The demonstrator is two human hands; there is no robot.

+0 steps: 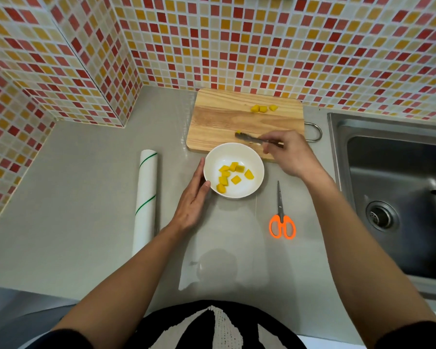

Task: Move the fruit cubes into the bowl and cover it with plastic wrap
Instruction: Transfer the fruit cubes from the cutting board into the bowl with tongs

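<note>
A grey countertop (86, 222) carries all items, bounded at the rear by a wall of small red, orange and cream mosaic tiles (237, 41). A stainless steel sink (393, 187) with a round drain is recessed at the right. Orange-handled scissors (282, 215) lie closed between the bowl and the sink, blades pointing away from the person. A white roll of plastic wrap (146, 200) with green stripes lies well left of the bowl, parallel to the left forearm.

The wooden cutting board (237, 119) is rectangular with rounded corners, visible grain and a metal loop handle on its right edge. Three yellow fruit cubes (263, 108) remain near its far edge. The white bowl (252, 152) is round and glossy, sits touching the board's near edge, and contains about eight more yellow cubes (233, 173).

The left hand (193, 200) rests on the countertop with straight fingers pressed together against the bowl's left wall, thumb touching the rim. The right hand (288, 152) hovers over the board's near right corner, fingers curled, pinching the handle of a metal utensil (249, 139). The utensil's tip points left and carries one yellow piece above the board, just beyond the bowl's rim.
</note>
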